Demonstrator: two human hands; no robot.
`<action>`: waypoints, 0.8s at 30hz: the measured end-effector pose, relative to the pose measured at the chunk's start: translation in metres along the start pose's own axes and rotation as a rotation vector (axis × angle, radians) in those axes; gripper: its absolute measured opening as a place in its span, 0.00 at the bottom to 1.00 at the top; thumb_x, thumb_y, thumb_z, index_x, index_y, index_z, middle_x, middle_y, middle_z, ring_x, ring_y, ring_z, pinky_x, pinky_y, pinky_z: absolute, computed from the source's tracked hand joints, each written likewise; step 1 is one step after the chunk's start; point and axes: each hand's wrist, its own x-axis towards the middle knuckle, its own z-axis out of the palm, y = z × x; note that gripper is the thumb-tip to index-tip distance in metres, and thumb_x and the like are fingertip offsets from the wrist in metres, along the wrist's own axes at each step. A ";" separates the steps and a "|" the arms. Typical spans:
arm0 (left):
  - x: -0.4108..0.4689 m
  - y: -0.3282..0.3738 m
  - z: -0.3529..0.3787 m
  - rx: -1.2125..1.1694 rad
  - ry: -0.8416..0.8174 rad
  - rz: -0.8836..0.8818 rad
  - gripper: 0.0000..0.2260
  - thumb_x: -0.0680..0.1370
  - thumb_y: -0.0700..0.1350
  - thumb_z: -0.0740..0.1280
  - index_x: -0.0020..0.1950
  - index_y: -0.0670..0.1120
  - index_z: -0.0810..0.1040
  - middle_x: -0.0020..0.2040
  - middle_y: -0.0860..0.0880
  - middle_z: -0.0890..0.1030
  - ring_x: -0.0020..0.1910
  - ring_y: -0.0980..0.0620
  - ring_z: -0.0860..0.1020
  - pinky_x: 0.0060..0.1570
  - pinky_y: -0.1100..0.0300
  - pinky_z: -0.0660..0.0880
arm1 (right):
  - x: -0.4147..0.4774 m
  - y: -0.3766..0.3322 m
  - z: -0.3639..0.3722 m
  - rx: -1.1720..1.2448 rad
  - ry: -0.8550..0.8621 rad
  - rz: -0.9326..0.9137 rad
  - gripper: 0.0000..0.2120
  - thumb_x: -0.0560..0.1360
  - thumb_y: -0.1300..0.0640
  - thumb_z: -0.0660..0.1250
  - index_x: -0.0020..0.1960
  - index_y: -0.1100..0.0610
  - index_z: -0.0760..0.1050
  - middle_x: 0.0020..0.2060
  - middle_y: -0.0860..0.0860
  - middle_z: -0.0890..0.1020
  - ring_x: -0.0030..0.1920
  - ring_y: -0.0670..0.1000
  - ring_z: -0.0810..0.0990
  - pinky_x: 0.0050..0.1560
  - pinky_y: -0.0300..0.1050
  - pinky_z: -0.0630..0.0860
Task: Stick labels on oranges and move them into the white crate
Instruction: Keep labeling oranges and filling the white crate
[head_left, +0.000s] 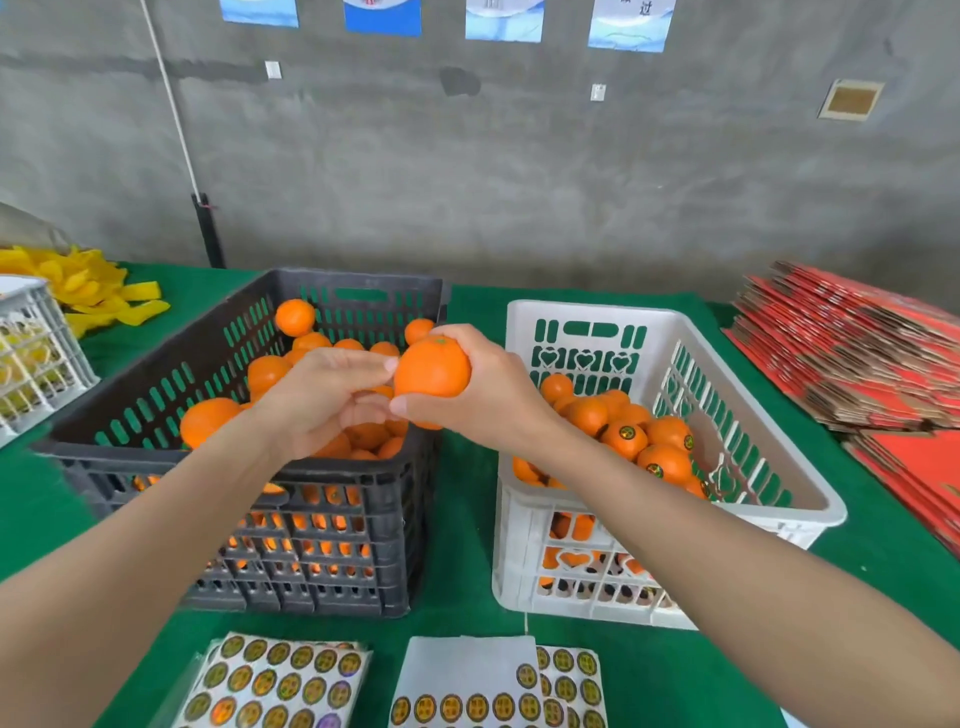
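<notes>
The green table (464, 519) carries two crates side by side near its middle. The black crate (363, 278) on the left holds plain oranges. The white crate (597, 307) on the right holds oranges that already have a label (623, 439). Label sheets (280, 680) lie at the near edge of the table.

The right hand (493, 400) grips one orange (432, 366) in the air, over the right side of the black crate and close to the gap between the crates. The left hand (317, 405) has bent fingers, and a fingertip touches the left side of the orange. Whether it pinches a label cannot be seen, and no label shows on the fruit.

- A hard push from the left could make the orange slip. It would then fall among the plain ones, or onto the table and roll.
- A label pressed only at one edge may wrinkle or peel.
- The orange may reach the white crate with no label, if nobody checks it.
</notes>
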 end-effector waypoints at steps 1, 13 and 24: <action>0.000 0.000 -0.003 -0.003 -0.005 -0.013 0.08 0.78 0.40 0.64 0.49 0.37 0.80 0.42 0.43 0.84 0.40 0.49 0.83 0.43 0.55 0.82 | -0.001 -0.001 0.002 0.005 -0.003 -0.004 0.35 0.63 0.41 0.76 0.65 0.45 0.66 0.53 0.42 0.72 0.52 0.46 0.74 0.49 0.41 0.73; -0.009 -0.003 -0.012 -0.045 0.019 0.079 0.07 0.67 0.38 0.69 0.39 0.44 0.86 0.42 0.45 0.85 0.42 0.51 0.84 0.41 0.64 0.81 | 0.000 -0.006 0.009 0.053 0.049 0.012 0.33 0.61 0.39 0.76 0.57 0.48 0.62 0.52 0.47 0.70 0.50 0.49 0.75 0.41 0.47 0.77; -0.019 -0.004 0.007 0.314 0.115 0.260 0.08 0.73 0.28 0.67 0.41 0.39 0.82 0.32 0.49 0.84 0.31 0.55 0.82 0.34 0.66 0.79 | -0.008 0.003 0.008 -0.044 0.048 0.021 0.32 0.59 0.37 0.76 0.54 0.45 0.62 0.52 0.45 0.71 0.48 0.44 0.72 0.36 0.37 0.66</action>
